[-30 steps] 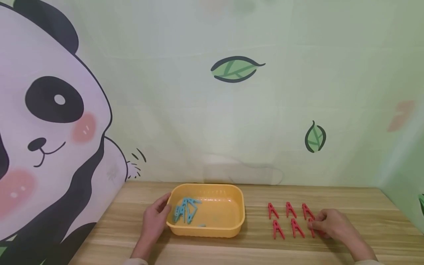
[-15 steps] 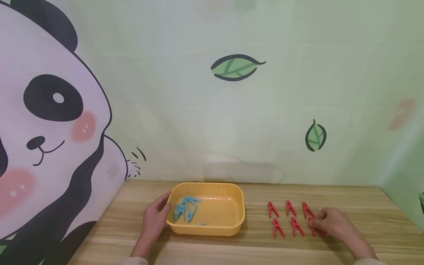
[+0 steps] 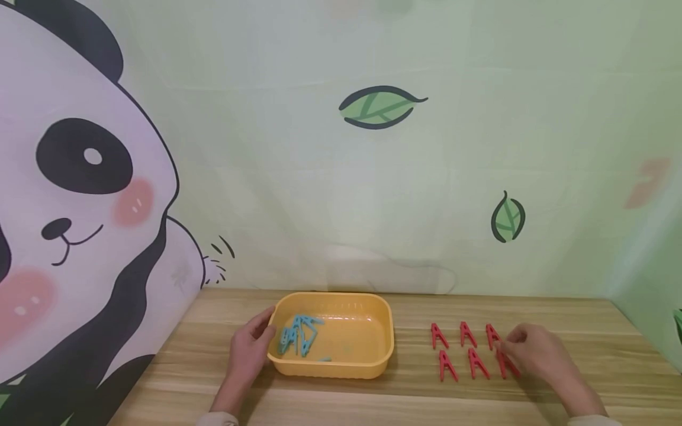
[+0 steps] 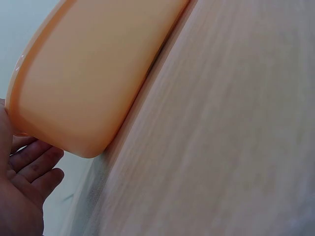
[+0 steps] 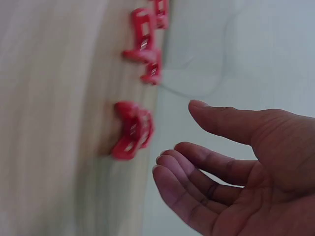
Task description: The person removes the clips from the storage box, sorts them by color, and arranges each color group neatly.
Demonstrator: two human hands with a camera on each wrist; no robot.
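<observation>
A yellow plastic basin (image 3: 362, 370) stands on the table in the head view, with several blue clothespins (image 3: 305, 346) heaped at its left end. My left hand (image 3: 249, 346) grips the basin's left end; in the left wrist view its fingers curl against the outer wall (image 4: 83, 98). To the right of the basin, red clothespins (image 3: 478, 364) lie in two short rows. Just above the front right clothespin (image 3: 503, 365) is my right hand (image 3: 538, 354), partly covering it. In the right wrist view, thumb and fingers are apart with nothing between them, away from the red clothespins (image 5: 133, 130).
The wooden table (image 3: 415, 402) runs back to a cloth backdrop (image 3: 298, 177) printed with a panda (image 3: 106, 236) and leaves. A strip of bare wood separates the basin from the red clothespins.
My right hand has let go of the front right red clothespin and lifted slightly off it. My left hand has stayed at the basin.
</observation>
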